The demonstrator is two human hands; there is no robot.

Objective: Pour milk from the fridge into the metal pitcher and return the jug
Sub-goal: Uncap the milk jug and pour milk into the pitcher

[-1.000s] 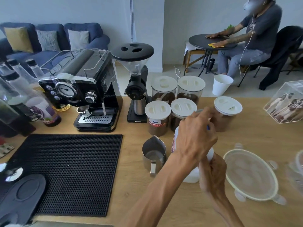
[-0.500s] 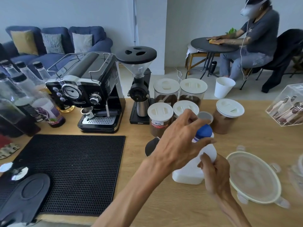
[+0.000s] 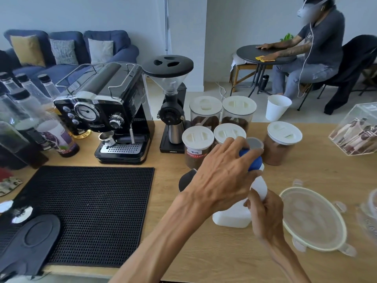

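Twisting at the blue cap [image 3: 250, 160], the left hand [image 3: 222, 178] has its fingers curled over the top of the milk jug [image 3: 232, 216], while the right hand [image 3: 265, 213] is wrapped round the jug's handle side, pinning it upright on the wooden counter [image 3: 214, 260]. The metal pitcher [image 3: 185, 181] stands just at the jug's nine o'clock, mostly hidden behind the left wrist. I'd worry that a hard wrench could slide the jug into the pitcher, or squeeze milk out once the cap lets go.
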